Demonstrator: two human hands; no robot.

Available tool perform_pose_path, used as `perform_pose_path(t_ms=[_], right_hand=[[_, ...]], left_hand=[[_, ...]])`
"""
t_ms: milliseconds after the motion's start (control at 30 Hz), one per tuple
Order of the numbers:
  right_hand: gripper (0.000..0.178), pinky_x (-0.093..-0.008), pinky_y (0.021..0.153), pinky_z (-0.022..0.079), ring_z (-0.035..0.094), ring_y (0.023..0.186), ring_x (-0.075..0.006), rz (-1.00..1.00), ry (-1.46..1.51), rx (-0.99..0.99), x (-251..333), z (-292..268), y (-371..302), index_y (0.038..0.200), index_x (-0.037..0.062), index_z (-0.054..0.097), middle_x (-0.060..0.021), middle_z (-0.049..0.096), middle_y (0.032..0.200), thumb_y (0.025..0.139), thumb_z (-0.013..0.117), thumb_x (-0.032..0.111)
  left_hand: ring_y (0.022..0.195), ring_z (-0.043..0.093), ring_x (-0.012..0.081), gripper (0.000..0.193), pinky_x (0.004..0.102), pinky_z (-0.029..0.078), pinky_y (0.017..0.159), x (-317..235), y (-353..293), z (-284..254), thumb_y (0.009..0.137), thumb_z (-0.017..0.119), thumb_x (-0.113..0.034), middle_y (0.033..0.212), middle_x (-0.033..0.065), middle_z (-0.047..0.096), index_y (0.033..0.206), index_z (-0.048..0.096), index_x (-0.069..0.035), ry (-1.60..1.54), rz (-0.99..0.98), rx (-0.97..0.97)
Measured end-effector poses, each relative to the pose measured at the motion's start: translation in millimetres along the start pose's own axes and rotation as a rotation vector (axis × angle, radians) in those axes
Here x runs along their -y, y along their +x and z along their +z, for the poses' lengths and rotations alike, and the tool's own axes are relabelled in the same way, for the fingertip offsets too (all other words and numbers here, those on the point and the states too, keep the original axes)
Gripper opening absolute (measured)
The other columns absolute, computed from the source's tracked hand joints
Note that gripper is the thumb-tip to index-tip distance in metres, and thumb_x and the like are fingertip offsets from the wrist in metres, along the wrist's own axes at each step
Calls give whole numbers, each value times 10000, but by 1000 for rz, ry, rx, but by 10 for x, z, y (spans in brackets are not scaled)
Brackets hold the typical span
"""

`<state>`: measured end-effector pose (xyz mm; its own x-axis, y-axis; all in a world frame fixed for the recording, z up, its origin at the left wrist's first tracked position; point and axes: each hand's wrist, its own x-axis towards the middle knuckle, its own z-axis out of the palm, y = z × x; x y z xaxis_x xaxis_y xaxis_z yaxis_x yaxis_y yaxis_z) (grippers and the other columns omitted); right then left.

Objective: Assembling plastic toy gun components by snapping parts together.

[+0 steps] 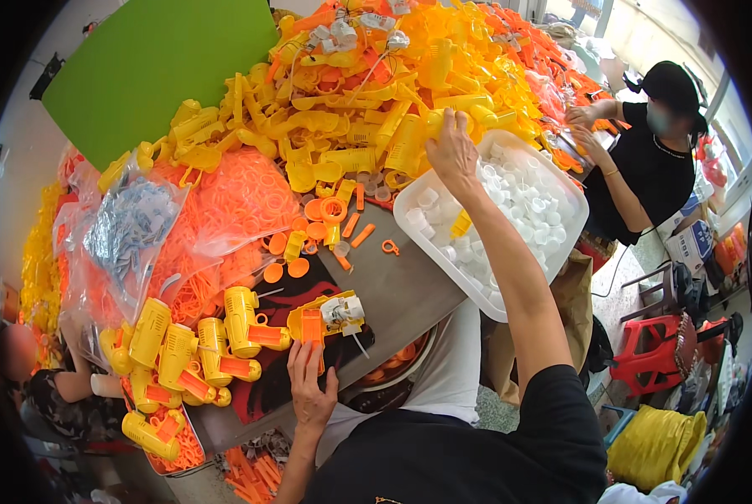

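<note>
My left hand [311, 399] is closed around the orange handle [311, 326] of a half-open yellow plastic housing [342, 302] on the table. A white motor unit [342, 312] with a thin metal shaft sits in that housing. My right arm stretches across a white tray [407, 204] of small white caps [518, 197]. At the pile's near edge, my right hand [455, 155] has its fingers bent over a yellow plastic shell [436, 123]; the hand partly hides it. Left of my left hand, several assembled yellow bodies with orange handles [178, 353] lie heaped.
A big heap of yellow shells [351, 126] spreads across the back. Bags of orange rings [225, 202] and grey-blue parts [132, 223] lie left. Loose orange caps [315, 230] dot the grey table [393, 281]. Co-workers sit right [657, 160] and left [61, 391]. A red stool [649, 353] stands right.
</note>
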<state>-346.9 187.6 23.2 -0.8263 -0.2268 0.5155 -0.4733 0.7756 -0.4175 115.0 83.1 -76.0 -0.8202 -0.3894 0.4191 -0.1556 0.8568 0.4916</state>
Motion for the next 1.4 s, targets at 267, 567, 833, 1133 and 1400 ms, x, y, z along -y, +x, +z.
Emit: perform_pose_path(t_ms=[267, 567, 833, 1133, 1400], right_hand=[[459, -358, 773, 539, 692, 988, -294, 146, 1413, -112, -241, -728, -120, 1331, 45, 479, -145, 664, 1163, 882, 556, 101], [387, -375, 855, 524, 678, 974, -281, 356, 1786, 131, -310, -900, -500, 1210, -40, 556, -208, 695, 1089, 888, 510, 168], [383, -333, 776, 574, 693, 967, -251, 532, 1695, 652, 288, -571, -952, 1246, 9, 522, -163, 671, 1147, 889, 514, 148], [528, -403, 937, 539, 623, 1179, -301, 360, 1712, 681, 1017, 51, -579, 1377, 4, 374, -203, 547, 1332, 959, 596, 239], [642, -353, 1001, 476, 623, 1168, -250, 68, 833, 653, 544, 33, -629, 1418, 23, 469, -182, 579, 1359, 888, 724, 280]], left_hand=[[1376, 422, 423, 540, 489, 387, 1136, 14, 6, 13, 828, 672, -24, 1408, 195, 506, 1354, 556, -1, -13, -2, 4], [1400, 396, 404, 531, 479, 349, 1155, 33, 2, 11, 830, 636, 23, 1421, 186, 502, 1355, 560, -5, -41, -7, 11], [1404, 393, 399, 526, 477, 340, 1164, 40, -29, 13, 848, 626, 9, 1439, 181, 491, 1369, 556, -13, -34, 1, 12], [1404, 399, 399, 518, 484, 338, 1165, 33, -19, 24, 856, 619, 6, 1440, 187, 494, 1370, 555, -9, -29, 11, 5], [1400, 404, 406, 520, 481, 346, 1158, 44, -40, 17, 854, 617, 13, 1433, 189, 504, 1370, 561, -12, -33, 1, 4]])
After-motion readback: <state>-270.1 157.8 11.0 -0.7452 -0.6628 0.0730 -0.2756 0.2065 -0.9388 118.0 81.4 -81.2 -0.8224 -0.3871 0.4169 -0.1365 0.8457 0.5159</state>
